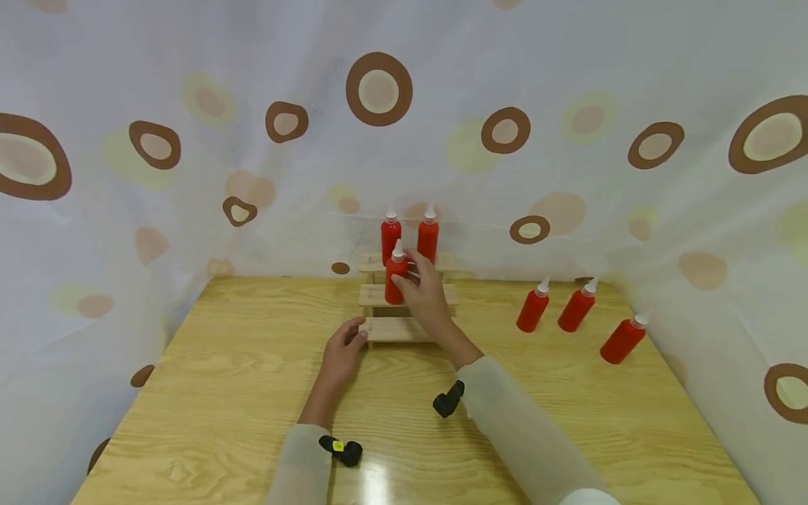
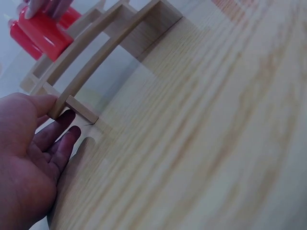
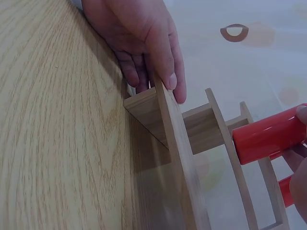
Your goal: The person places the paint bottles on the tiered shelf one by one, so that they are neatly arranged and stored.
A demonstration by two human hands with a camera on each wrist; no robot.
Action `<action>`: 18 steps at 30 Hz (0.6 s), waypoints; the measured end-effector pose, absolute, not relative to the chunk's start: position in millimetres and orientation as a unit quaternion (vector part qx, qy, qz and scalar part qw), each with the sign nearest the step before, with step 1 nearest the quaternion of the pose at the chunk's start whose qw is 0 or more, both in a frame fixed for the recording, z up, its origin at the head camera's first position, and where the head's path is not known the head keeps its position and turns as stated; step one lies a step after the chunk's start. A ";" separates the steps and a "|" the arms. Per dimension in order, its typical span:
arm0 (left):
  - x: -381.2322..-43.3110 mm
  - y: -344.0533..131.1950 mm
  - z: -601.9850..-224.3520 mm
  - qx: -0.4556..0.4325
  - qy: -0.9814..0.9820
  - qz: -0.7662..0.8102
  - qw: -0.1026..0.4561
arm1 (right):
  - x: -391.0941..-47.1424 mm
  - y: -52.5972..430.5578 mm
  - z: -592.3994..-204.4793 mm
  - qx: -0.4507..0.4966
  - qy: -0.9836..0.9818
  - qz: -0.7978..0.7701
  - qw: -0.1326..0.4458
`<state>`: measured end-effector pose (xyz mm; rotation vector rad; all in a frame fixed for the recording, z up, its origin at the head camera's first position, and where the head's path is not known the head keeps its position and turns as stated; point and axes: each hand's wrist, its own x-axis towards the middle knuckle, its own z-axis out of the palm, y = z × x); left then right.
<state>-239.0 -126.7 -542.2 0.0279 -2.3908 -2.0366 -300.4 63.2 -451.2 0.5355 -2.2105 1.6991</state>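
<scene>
A three-step wooden stand [image 1: 399, 330] is at the back middle of the table. My right hand [image 1: 426, 291] grips a red squeeze bottle [image 1: 394, 270] with a white pointed cap, upright at the middle step. In the right wrist view the base of this bottle [image 3: 259, 139] is right at that step's board. With thumb on top and fingers around the end, my left hand [image 2: 29, 153] pinches the left end of the lowest step [image 2: 91, 64]. Two similar bottles, a left one [image 1: 390, 231] and a right one [image 1: 429, 238], stand on the top step.
To the right, three more red bottles stand on the wooden table [image 1: 240, 393]: one nearer the stand [image 1: 533, 309], a middle one [image 1: 576, 311] and a far right one [image 1: 622, 341]. A patterned white curtain [image 1: 303, 175] encloses the back and sides.
</scene>
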 end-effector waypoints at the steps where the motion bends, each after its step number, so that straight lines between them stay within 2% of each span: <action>1: -239.1 -126.3 -542.7 0.009 -0.761 -0.648 0.001 | -301.4 62.5 -452.0 0.189 -0.771 0.589 0.149; 18: -239.3 -125.1 -544.6 0.017 -0.766 -0.642 0.000 | -308.7 61.4 -453.6 0.214 -0.781 0.574 0.122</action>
